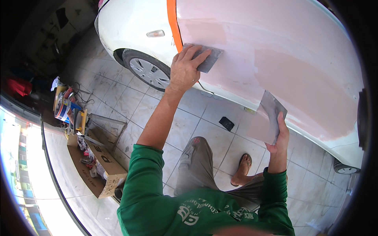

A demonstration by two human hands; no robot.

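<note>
The head view looks down on a person in a green top, crouched next to a white car (134, 23). Far off to the left of the left hand, down on the tiled floor (122, 102), there is a flat brown cardboard box (100, 167) with small bits and tools lying on it. Some cans and a yellow tool (81, 120) sit just past the box. Up and a little left of the left hand is the car's front wheel (147, 70) with a grey hubcap.

The left hand (184, 70) is stretched out and up, with the palm and fingers flat. It presses a grey spreader blade (207, 59) against the pink filler (275, 59) smeared over the car door. The fingers lie on top of the blade, so the blade is pinned between the hand and the door. Just left of that hand, an orange strip of tape (173, 23) runs up the car body.

Between the two hands, on the floor, lies a small black block (226, 123). Below it you can see the person's grey trouser knee (195, 157) and a bare foot in a sandal (243, 169).

The right hand (280, 137) is lower and nearer the body. It is closed around the bottom corner of a flat grey board (267, 118), which has pink filler on it. The board is tilted and sits just in front of the low part of the door. Right of this hand, the back wheel (346, 168) peeks out.
</note>
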